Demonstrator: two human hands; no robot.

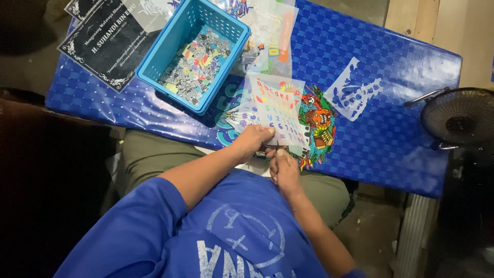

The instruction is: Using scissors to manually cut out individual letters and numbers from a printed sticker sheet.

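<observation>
Hands [267, 154] grip sticker sheet [278, 110] beside blue basket [193, 51].

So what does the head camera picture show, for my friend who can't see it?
A person in a blue shirt holds a clear sheet of colourful letter and number stickers with their left hand, the right hand just below it. The sheet lies over a blue table beside a blue basket of small cut-out stickers.

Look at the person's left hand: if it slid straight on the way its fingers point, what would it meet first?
The left hand already grips the edge of the clear sticker sheet. Pushing on toward the upper right, it would probably cross that sheet, then the colourful picture on the blue table.
</observation>
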